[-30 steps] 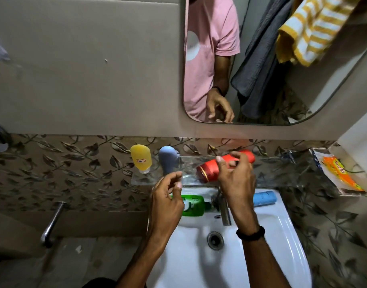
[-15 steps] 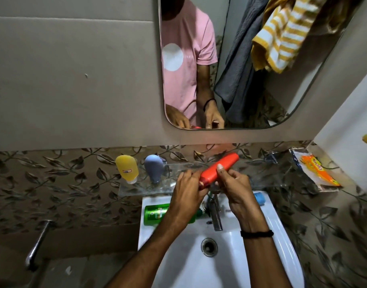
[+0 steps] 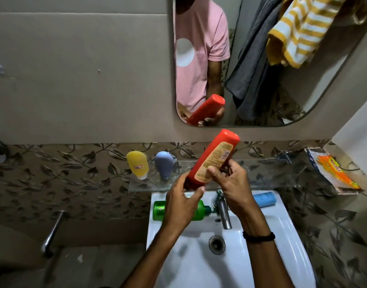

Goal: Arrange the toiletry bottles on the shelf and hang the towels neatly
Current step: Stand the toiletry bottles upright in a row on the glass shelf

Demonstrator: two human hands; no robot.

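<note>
Head view: left hand (image 3: 180,205) and right hand (image 3: 233,186) grip red bottle (image 3: 216,155).

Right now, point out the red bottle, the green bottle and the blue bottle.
red bottle (image 3: 214,161), head view, on its tan label.
green bottle (image 3: 159,210), head view, on its exposed base end.
blue bottle (image 3: 264,198), head view, on the middle of its visible body.
</note>
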